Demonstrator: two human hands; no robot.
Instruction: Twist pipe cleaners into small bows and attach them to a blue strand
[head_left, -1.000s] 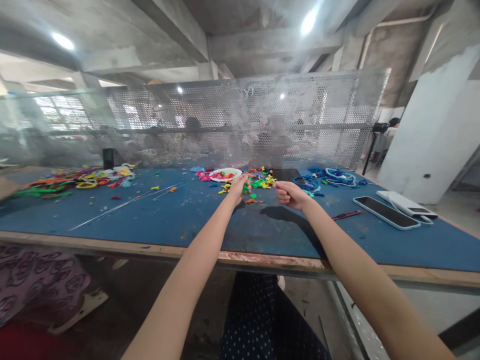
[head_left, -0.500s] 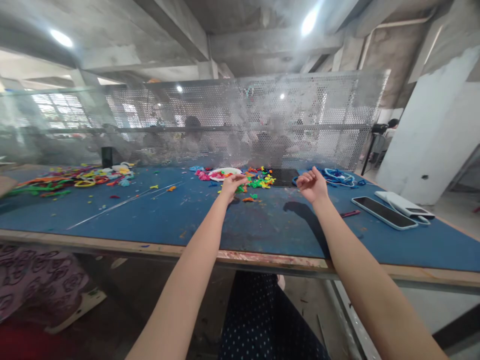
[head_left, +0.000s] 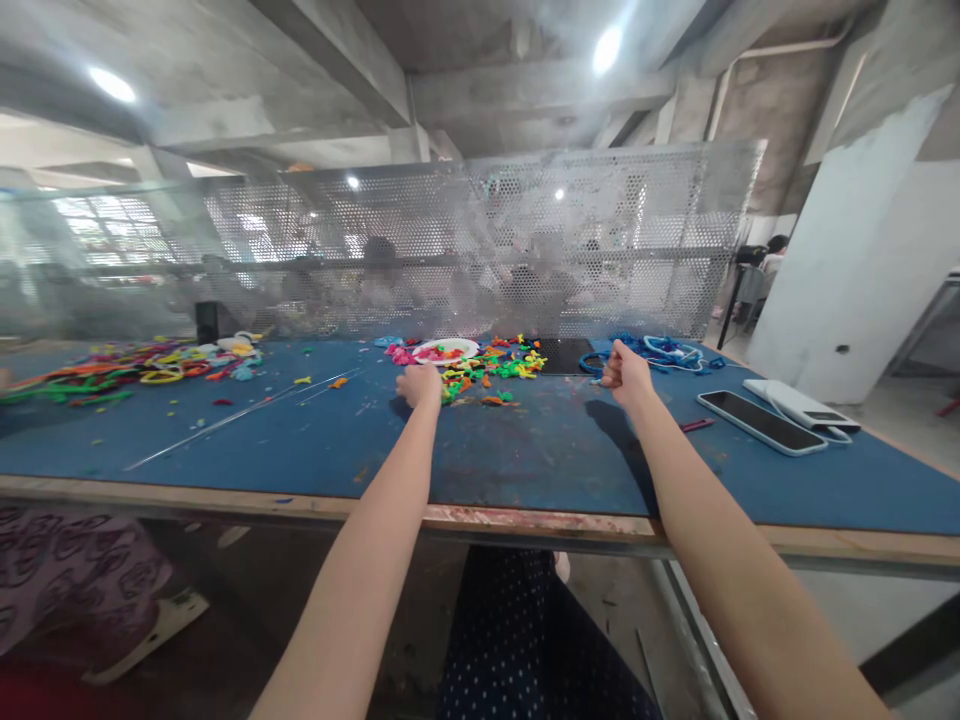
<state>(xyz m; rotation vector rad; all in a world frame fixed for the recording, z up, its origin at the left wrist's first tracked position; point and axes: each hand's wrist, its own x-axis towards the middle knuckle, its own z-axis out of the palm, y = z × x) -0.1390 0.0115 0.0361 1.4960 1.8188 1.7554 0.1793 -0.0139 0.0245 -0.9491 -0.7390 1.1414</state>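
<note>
My left hand (head_left: pixel 418 384) is low over the blue table mat (head_left: pixel 480 460), at the left edge of a pile of small green, yellow and orange pieces (head_left: pixel 517 362). Its fingers are bent and partly hidden, so what they hold cannot be made out. Just behind it, a white plate (head_left: pixel 471 348) carries pink and orange pieces. My right hand (head_left: pixel 619 372) hovers right of the pile with its fingers curled together; anything between them is too small to tell. Blue looped strands (head_left: pixel 671 352) lie behind that hand.
A phone (head_left: pixel 761 422) and a white power bank (head_left: pixel 799 404) lie at the right. A dark red tool (head_left: pixel 696 425) rests nearer my right forearm. Colourful strands (head_left: pixel 161 365) spread at the left. A perforated metal screen (head_left: pixel 450 240) stands behind the table.
My left hand has moved left and slightly down, away from the middle of the pile to its left edge. My right hand has shifted slightly, its fingers curled more closely.
</note>
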